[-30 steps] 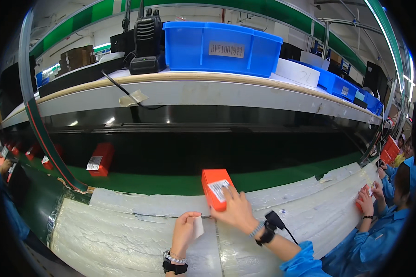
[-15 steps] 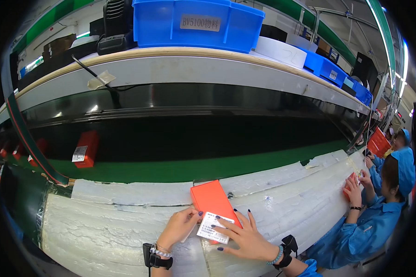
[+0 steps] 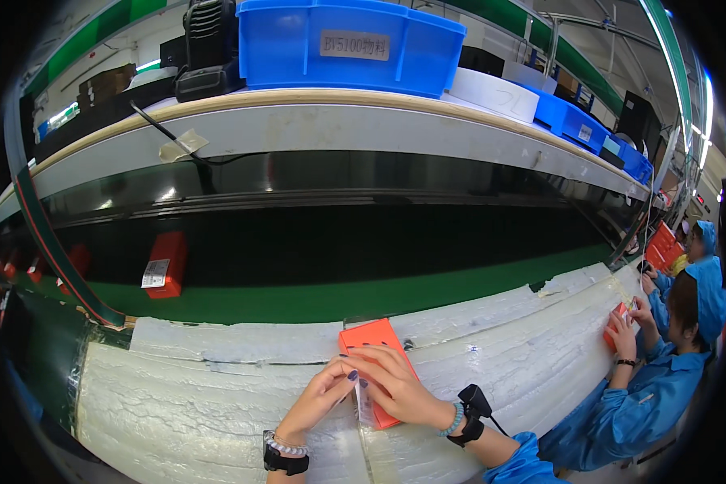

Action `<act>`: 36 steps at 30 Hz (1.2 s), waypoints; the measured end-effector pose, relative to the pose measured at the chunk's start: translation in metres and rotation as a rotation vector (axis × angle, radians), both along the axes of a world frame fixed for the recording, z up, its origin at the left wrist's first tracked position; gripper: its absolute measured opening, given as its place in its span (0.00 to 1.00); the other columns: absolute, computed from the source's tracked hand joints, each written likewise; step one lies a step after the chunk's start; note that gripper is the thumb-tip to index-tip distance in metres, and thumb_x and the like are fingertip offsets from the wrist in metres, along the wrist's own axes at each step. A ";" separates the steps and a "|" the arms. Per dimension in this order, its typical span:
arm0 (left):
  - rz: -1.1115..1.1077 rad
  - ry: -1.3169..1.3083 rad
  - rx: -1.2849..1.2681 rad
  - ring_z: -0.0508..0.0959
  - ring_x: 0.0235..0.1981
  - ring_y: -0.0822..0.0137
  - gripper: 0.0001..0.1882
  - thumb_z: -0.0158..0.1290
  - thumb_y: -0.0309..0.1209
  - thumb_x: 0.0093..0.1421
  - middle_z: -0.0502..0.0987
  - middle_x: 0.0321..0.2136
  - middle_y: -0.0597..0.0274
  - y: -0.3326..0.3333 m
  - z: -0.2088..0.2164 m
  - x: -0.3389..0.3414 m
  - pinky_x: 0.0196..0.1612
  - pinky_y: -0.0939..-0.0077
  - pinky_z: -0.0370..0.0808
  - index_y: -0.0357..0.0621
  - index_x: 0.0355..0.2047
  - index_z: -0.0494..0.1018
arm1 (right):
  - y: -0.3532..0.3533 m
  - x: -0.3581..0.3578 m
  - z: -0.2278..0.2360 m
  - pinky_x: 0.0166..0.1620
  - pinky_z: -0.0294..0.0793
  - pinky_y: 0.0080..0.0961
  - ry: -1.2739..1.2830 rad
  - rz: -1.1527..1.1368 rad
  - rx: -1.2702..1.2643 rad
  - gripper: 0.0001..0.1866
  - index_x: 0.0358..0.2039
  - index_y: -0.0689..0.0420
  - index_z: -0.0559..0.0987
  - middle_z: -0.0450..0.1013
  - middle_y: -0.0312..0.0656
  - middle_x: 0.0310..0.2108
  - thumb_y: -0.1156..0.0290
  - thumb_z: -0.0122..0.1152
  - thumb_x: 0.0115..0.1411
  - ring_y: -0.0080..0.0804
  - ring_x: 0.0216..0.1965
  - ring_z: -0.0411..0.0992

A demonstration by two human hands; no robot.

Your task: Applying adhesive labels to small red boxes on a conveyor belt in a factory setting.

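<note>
An orange-red box (image 3: 377,332) lies at a slant on the worktop in front of me. A white printed label (image 3: 365,406) shows at its near left part, mostly covered and shaded by my hands. My left hand (image 3: 319,397) is closed in a pinch beside the label's upper end, at the box's left side. Over the box, my right hand (image 3: 402,394) curls its fingers leftward until the fingertips meet those of the left. Whatever the two hands pinch between them is hidden. Both wrists carry black straps and beads.
The worktop (image 3: 210,403) is covered in wrinkled clear film. Beyond it runs a dark green conveyor belt (image 3: 315,300) carrying a labelled red box (image 3: 165,264). A shelf above holds a blue bin (image 3: 351,48). At right, a person in blue (image 3: 653,387) handles another red box.
My right hand has moved up and left, its spread fingers now drawn together against my left fingertips. The label, plainly visible before, is largely covered. The conveyor box appears slightly farther right.
</note>
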State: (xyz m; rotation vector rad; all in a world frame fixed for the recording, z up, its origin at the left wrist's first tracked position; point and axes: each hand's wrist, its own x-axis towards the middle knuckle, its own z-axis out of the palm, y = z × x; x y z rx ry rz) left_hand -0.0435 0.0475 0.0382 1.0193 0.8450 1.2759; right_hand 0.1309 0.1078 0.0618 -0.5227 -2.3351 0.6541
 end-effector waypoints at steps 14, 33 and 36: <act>0.683 -0.168 0.076 0.58 0.18 0.82 0.10 0.46 0.34 0.66 0.63 0.18 0.75 0.018 -0.018 -0.009 0.21 0.84 0.56 0.45 0.28 0.70 | 0.033 0.052 0.012 0.58 0.65 0.34 0.502 0.241 -0.670 0.21 0.55 0.56 0.68 0.66 0.43 0.52 0.83 0.47 0.62 0.32 0.55 0.67; -0.314 0.627 -0.238 0.72 0.26 0.80 0.10 0.62 0.36 0.55 0.79 0.24 0.69 0.000 -0.008 -0.003 0.33 0.85 0.68 0.41 0.30 0.82 | 0.020 0.031 0.012 0.39 0.71 0.29 -0.208 -0.016 -0.528 0.27 0.60 0.51 0.66 0.70 0.41 0.31 0.79 0.52 0.59 0.34 0.33 0.72; -0.308 0.642 -0.239 0.72 0.25 0.80 0.11 0.63 0.37 0.55 0.79 0.23 0.69 0.001 -0.008 -0.002 0.33 0.85 0.69 0.41 0.30 0.82 | 0.022 0.031 0.012 0.40 0.71 0.29 -0.221 -0.020 -0.531 0.27 0.60 0.52 0.66 0.70 0.41 0.31 0.80 0.51 0.59 0.34 0.33 0.72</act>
